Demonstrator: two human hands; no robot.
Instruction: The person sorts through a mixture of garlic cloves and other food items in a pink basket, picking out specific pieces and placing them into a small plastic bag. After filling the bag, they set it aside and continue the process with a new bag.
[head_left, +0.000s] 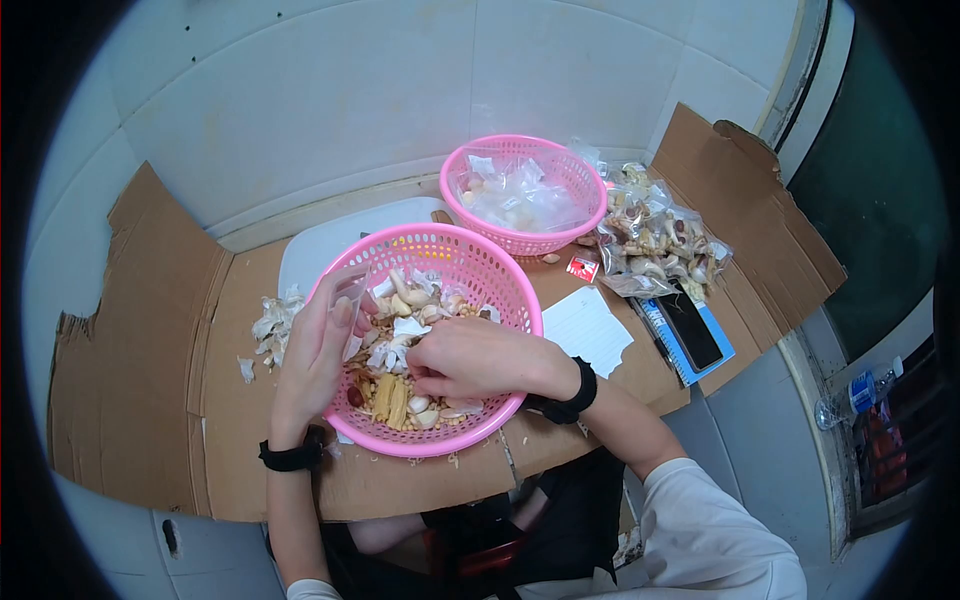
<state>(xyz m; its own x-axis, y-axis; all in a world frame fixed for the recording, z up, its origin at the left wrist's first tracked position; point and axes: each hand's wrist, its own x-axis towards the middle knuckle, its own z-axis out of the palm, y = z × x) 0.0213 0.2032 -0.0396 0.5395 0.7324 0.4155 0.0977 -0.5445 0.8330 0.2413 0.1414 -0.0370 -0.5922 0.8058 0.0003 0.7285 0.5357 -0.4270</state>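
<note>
The fingers (pixel 425 378) of the right hand (pixel 480 355) are closed on dried pieces (pixel 395 398) inside the near basket (pixel 505 290), a clear bag (pixel 350 290) is gripped by the left hand (pixel 318 345), with a second basket (pixel 580 180) and packets (pixel 655 240) behind on the cardboard-covered surface (pixel 240 400).

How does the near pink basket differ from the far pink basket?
The near basket holds loose dried pieces; the far basket holds clear packets. The left hand and right hand are at the near basket; neither touches the far basket. Both are pink plastic mesh.
</note>
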